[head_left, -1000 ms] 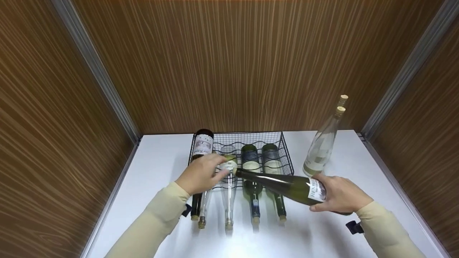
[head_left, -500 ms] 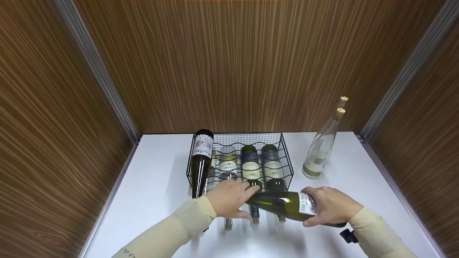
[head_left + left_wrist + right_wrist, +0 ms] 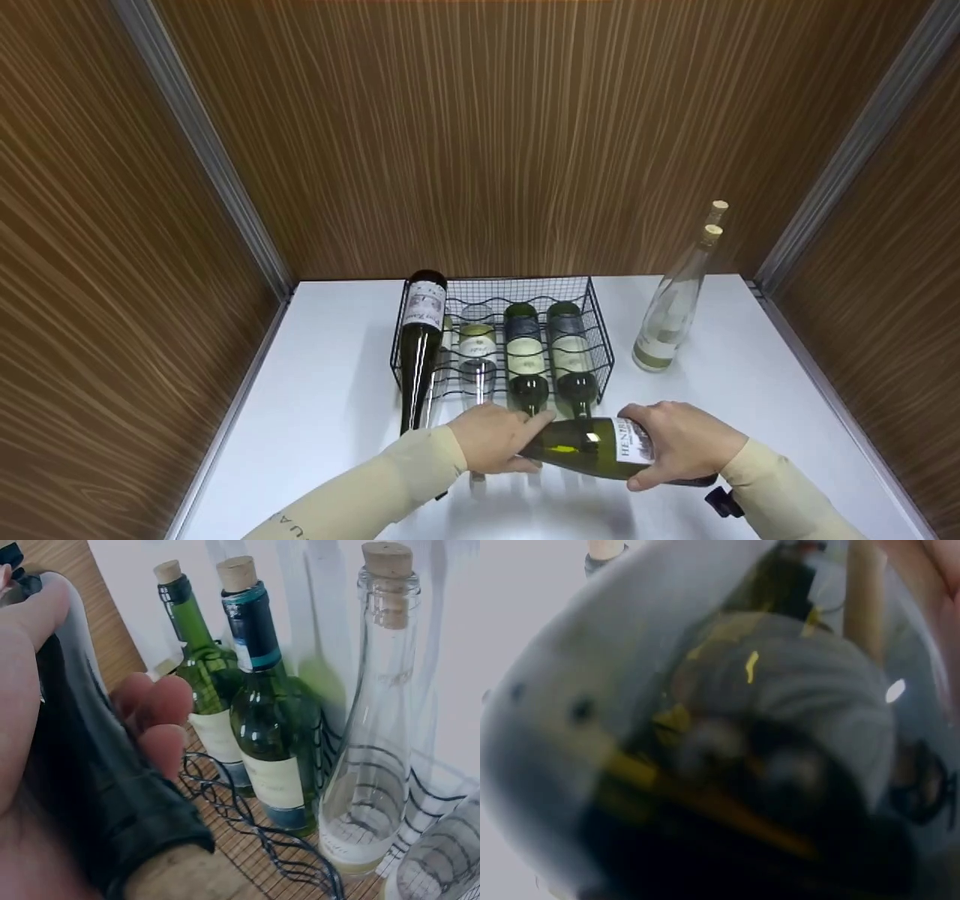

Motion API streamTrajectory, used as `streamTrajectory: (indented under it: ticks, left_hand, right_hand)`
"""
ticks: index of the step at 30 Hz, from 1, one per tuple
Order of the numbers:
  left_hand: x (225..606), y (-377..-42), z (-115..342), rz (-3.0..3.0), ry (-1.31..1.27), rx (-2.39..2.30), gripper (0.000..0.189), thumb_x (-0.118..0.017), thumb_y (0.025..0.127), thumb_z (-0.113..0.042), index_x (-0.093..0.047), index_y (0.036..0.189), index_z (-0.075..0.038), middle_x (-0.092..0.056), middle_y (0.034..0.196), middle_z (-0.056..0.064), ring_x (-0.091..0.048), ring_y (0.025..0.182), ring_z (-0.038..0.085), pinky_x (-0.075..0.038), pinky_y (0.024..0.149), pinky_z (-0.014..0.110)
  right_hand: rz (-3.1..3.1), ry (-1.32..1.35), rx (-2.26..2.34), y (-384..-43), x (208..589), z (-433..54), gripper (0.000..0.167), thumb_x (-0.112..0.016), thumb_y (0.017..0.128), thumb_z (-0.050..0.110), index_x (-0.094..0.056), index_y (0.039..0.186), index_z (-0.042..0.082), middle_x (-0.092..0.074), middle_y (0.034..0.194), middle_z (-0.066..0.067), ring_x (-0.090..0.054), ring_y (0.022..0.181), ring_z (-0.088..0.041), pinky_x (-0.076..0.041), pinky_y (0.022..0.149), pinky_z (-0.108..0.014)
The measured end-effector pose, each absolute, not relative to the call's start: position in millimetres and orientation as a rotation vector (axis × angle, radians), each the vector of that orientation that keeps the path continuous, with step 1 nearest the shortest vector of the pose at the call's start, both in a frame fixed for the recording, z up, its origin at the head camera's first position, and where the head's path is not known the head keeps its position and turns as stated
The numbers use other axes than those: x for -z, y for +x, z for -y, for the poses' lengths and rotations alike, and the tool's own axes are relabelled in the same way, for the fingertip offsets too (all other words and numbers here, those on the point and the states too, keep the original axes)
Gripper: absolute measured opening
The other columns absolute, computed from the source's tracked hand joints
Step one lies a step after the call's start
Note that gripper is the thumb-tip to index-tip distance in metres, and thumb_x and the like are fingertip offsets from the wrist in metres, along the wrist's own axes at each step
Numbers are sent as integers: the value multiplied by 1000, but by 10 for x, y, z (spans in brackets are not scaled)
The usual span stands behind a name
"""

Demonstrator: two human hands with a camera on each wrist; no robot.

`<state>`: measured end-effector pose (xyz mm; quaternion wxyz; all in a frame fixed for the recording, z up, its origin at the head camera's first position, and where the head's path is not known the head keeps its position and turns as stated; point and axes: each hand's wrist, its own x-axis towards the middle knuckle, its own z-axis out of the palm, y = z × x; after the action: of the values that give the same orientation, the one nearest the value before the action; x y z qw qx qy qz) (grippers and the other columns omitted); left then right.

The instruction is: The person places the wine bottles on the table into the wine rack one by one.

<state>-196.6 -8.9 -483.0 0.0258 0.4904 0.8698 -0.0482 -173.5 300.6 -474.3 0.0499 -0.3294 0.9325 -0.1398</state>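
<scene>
A green wine bottle [image 3: 581, 448] lies nearly level in front of the rack, its base to the right and neck to the left. My right hand [image 3: 682, 444] grips its lower part beside the white label. My left hand [image 3: 495, 440] is curled round the neck [image 3: 101, 757], and the cork [image 3: 187, 876] sticks out past the palm in the left wrist view. In the right wrist view the bottle's shiny dark glass [image 3: 742, 765] fills most of the picture.
A black wire rack [image 3: 600, 337] holds several corked bottles, necks toward me. One dark bottle [image 3: 421, 352] lies higher at its left side. Two clear bottles [image 3: 671, 307] stand upright to the right, one behind the other. Wood-grain walls [image 3: 480, 135] enclose the white table [image 3: 315, 360].
My left hand has moved from over the rack, right and toward me, onto the bottle's neck. My right hand has brought the bottle lower and closer to me.
</scene>
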Motion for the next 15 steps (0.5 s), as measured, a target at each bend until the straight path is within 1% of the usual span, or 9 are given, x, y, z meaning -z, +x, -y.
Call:
streamTrajectory:
  ticks: [5,8,15]
  left_hand:
    - [4864,-1974,71,-2653,1494,25,83,-60,82,-64,-30,146,-19,-70,93,-2,-63,68,11,-51,63,27]
    - [4885,-1974,69,-2641,1494,-25,80,-59,82,-65,-33,144,-21,-70,92,-2,-63,67,10,-51,62,26]
    - [4871,-1975,103,-2647,1495,-51,70,-54,85,-65,-39,137,-20,-70,98,-3,-64,72,10,-51,65,26]
  right_hand:
    - [-2817,-991,437,-1712,4742,-2975,76,-78,59,68,-61,111,15,-61,82,14,-52,67,0,-46,58,-25]
    - [-2816,-979,430,-1702,4737,-2970,78,-77,59,68,-61,112,15,-61,83,13,-52,67,0,-46,58,-25]
    - [-2837,-974,412,-1689,4722,-2962,79,-78,59,68,-60,114,15,-61,83,13,-52,68,-1,-46,59,-25]
